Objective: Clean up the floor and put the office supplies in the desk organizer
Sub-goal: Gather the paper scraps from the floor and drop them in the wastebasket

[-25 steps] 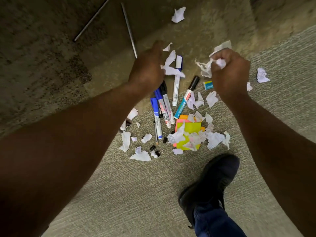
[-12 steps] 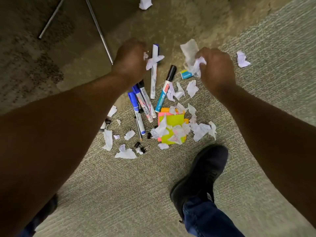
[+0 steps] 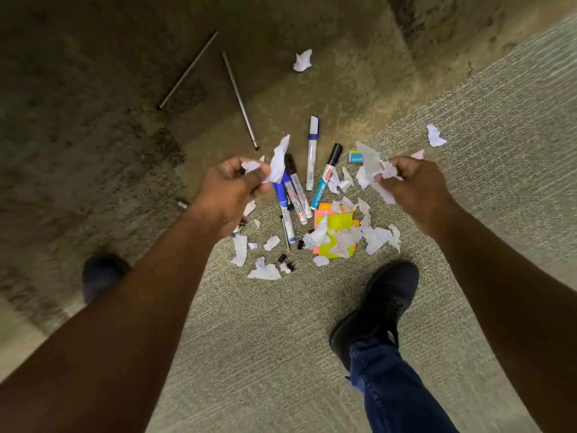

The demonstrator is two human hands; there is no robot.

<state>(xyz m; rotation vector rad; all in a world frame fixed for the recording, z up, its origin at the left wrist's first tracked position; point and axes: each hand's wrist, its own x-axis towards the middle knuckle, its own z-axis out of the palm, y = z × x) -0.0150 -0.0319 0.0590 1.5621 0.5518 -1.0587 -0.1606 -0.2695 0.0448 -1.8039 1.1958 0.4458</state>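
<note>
My left hand [image 3: 231, 189] grips torn white paper scraps [image 3: 278, 160] above the carpet. My right hand [image 3: 415, 189] holds another bunch of crumpled paper scraps [image 3: 371, 167]. Below and between them lie several markers: a white one with a blue cap [image 3: 312, 151], a black-capped blue one [image 3: 326, 176] and a cluster of blue and black ones [image 3: 290, 207]. A stack of yellow, orange and pink sticky notes [image 3: 335, 232] lies under more paper scraps [image 3: 377, 237]. Small black binder clips [image 3: 288, 262] and a blue eraser [image 3: 356, 157] sit nearby. No desk organizer is in view.
Two thin metal rods [image 3: 239, 98] lie on the darker floor at the back. Stray paper scraps lie at the back [image 3: 302, 61] and at the right [image 3: 435, 136]. My black shoe [image 3: 377, 310] stands right below the pile; the other shoe [image 3: 100, 275] is at the left.
Both hands have lifted and drawn back toward me, each still holding paper scraps. The view has pulled away, so more floor and my left shoe show.
</note>
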